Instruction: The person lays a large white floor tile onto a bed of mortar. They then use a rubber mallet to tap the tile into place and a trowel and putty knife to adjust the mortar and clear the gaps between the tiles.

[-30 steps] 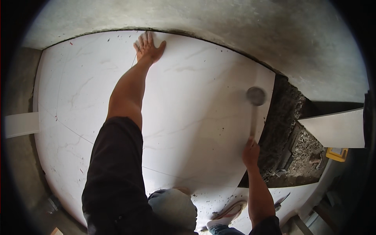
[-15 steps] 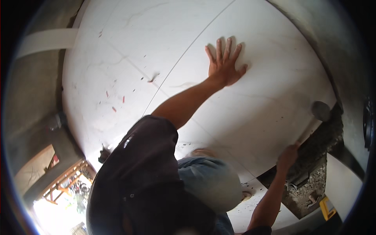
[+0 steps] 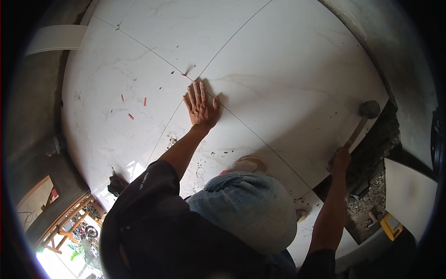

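Observation:
My left hand [image 3: 202,108] lies flat with its fingers stretched out over the crossing of dark joint lines between large white veined floor tiles [image 3: 297,56]. A small reddish bit [image 3: 185,75] sits on the joint just beyond its fingertips. On the right, my right hand [image 3: 340,159] is wrapped round the handle of a mallet [image 3: 370,109] with a dark round head. That head is over the tile's corner by the right edge; whether it touches the tile I cannot tell. My bent knee in blue jeans [image 3: 246,209] is between my arms.
Past the tile edge at right is a strip of rough dark ground with rubble [image 3: 367,204]. A yellow-handled tool [image 3: 391,226] and a pale panel [image 3: 409,186] are beside it. Red strips [image 3: 145,101] and crumbs dot the tiles. A grey wall [image 3: 395,51] bounds the right.
My left hand has moved left and nearer, from the middle of the right-hand tile to the joint crossing. The mallet remains in my right hand near the right edge. The view has shifted slightly.

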Demonstrator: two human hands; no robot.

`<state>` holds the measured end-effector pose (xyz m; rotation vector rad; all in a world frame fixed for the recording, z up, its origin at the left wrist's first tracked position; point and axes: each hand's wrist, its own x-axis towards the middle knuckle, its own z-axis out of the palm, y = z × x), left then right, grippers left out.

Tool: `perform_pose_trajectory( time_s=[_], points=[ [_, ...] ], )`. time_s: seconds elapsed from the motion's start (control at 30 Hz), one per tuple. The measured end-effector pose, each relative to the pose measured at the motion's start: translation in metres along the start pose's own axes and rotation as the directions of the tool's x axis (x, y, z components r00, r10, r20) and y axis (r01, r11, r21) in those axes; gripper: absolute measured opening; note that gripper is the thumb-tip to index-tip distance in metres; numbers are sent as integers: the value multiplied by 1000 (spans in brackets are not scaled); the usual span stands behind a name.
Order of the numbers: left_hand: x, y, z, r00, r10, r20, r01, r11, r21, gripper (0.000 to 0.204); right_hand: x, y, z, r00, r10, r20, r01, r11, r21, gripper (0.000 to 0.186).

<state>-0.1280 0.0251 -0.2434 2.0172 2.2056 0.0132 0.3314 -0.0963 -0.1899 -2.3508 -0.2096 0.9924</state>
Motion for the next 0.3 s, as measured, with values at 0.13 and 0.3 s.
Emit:
perform_pose_trajectory(
  time_s=[0.13, 0.3],
  points=[
    [-29, -1, -1, 993, 118, 27, -119, 993, 14, 77, -15, 4, 4, 999, 41, 33, -41, 999, 23, 65],
    [-51, 16, 2, 957, 276, 86, -274, 961, -39, 86, -30, 17, -10, 1000, 28, 10, -28, 1000, -11, 67]
  ],
)
